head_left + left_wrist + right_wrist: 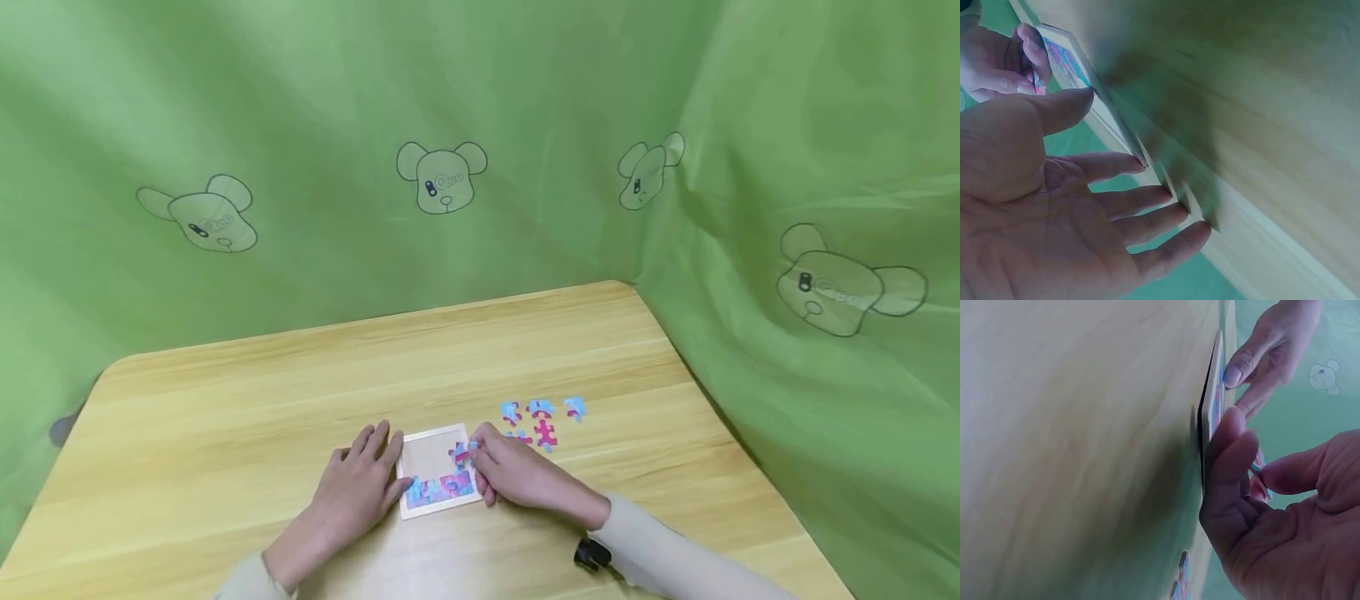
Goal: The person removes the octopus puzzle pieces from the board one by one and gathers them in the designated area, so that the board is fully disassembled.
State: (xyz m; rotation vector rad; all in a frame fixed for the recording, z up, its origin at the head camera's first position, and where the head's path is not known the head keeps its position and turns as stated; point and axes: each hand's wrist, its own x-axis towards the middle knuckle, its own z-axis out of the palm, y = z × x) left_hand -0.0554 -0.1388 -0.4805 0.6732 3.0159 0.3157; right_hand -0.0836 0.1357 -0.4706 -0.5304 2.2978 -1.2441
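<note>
A small wooden puzzle frame (438, 513) lies on the table, its lower part filled with joined blue, pink and purple pieces (441, 489). My right hand (517, 471) pinches a jigsaw puzzle piece (460, 454) between thumb and fingers over the right side of the frame. In the right wrist view that puzzle piece (1260, 478) is tilted at the thumb tip. My left hand (358, 483) rests along the frame's left edge, fingers extended. Its thumb (1072, 106) touches the frame's rim near the filled rows.
Several loose puzzle pieces (542, 408) in red and light blue lie on the table right of the frame, partly behind the right hand. A green curtain (322, 167) with bear heads surrounds the wooden table (247, 400). A black device (592, 553) sits at the right wrist.
</note>
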